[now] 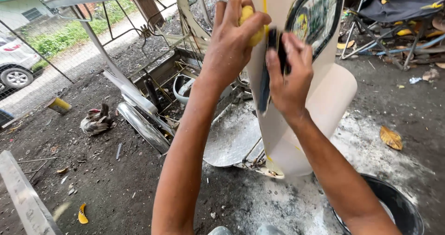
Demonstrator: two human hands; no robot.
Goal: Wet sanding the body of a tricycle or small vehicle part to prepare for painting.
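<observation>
My left hand (232, 40) squeezes a yellow sponge (252, 27) against a cream-coloured body panel (324, 100) of a stripped vehicle frame. Yellow liquid runs down the panel above the sponge. Just to the right, my right hand (289, 75) presses a dark sheet of sandpaper (265, 84) flat on the same panel, fingers spread over it. A black-rimmed window opening (320, 12) in the panel lies right of my right hand.
A black bucket (401, 207) stands at the lower right. A checker-plate floor (232, 137) and chrome trim (141, 123) belong to the frame. Chickens (96, 120) sit on the dirt at left, near a yellow can (59, 105). A parked car (16, 61) is beyond a wire fence.
</observation>
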